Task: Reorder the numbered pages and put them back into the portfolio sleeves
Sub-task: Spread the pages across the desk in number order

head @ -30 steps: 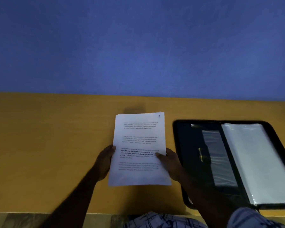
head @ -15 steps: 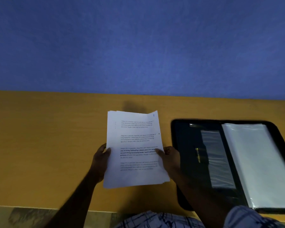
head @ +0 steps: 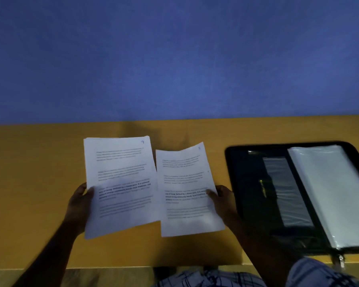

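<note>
My left hand (head: 80, 200) grips a stack of printed pages (head: 120, 183) by its left edge, thumb on top; the top sheet has a handwritten 9 in its upper right corner. My right hand (head: 223, 198) pinches a single page (head: 187, 191) by its right edge, thumb on the text; a handwritten number marks its top right corner. Both are held above the yellow table (head: 29, 183), side by side, edges nearly touching. An open black zip portfolio (head: 249, 183) lies flat at the right, with clear plastic sleeves (head: 332, 193) on its right half.
A blue wall (head: 174, 59) rises directly behind the table. The table's front edge runs along the bottom, with checked clothing (head: 216, 278) below it. The portfolio's zip puller (head: 341, 261) hangs at the front right edge.
The single stack held in both hands has been split: my right hand drew the top page off to the right, while my left hand keeps the rest, now showing page 9.
</note>
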The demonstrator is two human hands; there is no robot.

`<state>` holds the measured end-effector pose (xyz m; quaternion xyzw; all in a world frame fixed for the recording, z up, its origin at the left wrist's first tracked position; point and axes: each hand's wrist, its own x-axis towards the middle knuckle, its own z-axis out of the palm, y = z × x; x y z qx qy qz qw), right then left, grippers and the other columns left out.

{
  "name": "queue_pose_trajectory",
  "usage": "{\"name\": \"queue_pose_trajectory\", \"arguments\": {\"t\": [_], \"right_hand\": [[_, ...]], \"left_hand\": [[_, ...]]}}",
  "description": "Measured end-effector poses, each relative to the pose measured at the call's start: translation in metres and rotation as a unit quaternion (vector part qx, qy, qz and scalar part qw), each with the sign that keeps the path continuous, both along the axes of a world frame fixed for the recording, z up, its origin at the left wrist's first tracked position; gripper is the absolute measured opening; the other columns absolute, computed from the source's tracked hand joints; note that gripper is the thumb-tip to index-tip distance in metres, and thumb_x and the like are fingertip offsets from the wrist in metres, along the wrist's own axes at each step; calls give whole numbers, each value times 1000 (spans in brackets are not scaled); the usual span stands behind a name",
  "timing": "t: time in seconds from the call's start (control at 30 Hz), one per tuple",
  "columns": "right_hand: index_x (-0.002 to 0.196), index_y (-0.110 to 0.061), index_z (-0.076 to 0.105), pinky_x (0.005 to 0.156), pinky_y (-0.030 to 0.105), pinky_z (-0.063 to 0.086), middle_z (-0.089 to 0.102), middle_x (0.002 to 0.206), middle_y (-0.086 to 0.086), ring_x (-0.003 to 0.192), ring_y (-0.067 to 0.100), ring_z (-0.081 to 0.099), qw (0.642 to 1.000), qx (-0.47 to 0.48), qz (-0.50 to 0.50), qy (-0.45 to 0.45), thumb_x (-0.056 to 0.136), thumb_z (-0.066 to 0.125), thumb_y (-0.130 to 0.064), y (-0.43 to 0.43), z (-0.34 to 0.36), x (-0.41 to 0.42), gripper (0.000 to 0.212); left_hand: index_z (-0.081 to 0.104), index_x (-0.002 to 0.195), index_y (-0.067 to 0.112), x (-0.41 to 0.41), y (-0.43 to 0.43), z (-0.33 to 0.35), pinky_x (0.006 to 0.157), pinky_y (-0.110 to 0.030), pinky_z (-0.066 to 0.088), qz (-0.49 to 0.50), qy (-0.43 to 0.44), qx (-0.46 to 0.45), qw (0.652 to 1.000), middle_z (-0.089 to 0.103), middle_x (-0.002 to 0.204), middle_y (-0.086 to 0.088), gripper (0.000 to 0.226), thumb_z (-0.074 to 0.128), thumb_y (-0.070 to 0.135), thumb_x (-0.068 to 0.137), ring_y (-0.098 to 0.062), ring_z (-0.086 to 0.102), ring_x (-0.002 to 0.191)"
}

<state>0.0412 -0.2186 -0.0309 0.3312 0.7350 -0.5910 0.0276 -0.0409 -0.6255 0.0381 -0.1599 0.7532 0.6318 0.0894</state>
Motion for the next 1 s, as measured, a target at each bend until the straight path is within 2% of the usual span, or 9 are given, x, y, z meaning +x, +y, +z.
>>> {"name": "queue_pose_trajectory", "arguments": {"t": [0.1,0.3,0.5,0.57,0.63,0.73,0.8,0.9,1.0], "right_hand": [[92,-16,65,66,32,51,68,89,-3,84,19,66,999,51,4,-5,91,70,-23,-17,4,2,9],[98,-11,65,57,18,42,67,90,-2,83,18,65,990,130,47,-2,91,68,-23,-55,6,-7,14],[115,-8,60,73,28,45,66,113,9,92,18,56,981,185,39,-40,87,72,-25,-82,5,-10,34],[121,-11,58,82,36,49,58,119,8,104,23,54,960,276,22,-44,83,76,-34,-88,6,-10,48],[119,-14,59,82,37,53,59,112,3,101,18,57,951,307,19,9,85,74,-39,-100,17,-15,45],[98,-15,65,62,15,49,65,88,-7,77,2,64,987,111,108,48,92,64,-46,-125,49,-32,31],[84,-18,66,61,17,50,69,82,-8,75,6,67,988,-6,147,39,90,64,-50,-142,61,-44,32],[78,-18,65,61,22,50,70,84,-5,76,11,67,996,14,84,24,83,78,-33,-155,58,-55,20],[73,-16,61,57,22,47,68,79,-4,71,11,64,997,45,56,11,83,78,-22,-151,52,-54,21]], "left_hand": [[53,122,6,-10,-24,11,57,-24,54,-9,12,-5,1000,64,105,-6,21,43,6,104,-10,68,71],[54,128,4,-23,-43,15,73,-38,50,-19,22,16,999,65,114,-16,27,45,12,104,-28,63,87],[57,122,6,-22,-35,6,64,-25,58,-42,12,52,998,69,109,-6,23,43,7,104,-13,71,81],[59,121,7,-23,-31,4,72,-33,58,-45,3,61,997,70,112,-11,23,44,9,104,-22,71,90],[58,126,8,-27,-30,-1,85,-46,53,-47,-12,76,996,66,122,-19,25,46,12,104,-36,66,102],[55,130,6,-29,-25,-4,81,-45,56,-46,-26,92,994,66,121,-17,28,44,11,104,-34,66,99],[54,131,4,-29,-20,-5,74,-39,59,-57,-28,98,993,67,119,-14,30,43,10,104,-28,68,94],[56,130,8,-27,-15,-6,73,-36,59,-73,-21,96,993,68,117,-11,29,42,9,105,-24,70,93],[57,127,13,-27,-10,-6,75,-35,57,-70,-20,83,994,69,114,-7,27,42,9,105,-23,68,94]]}}
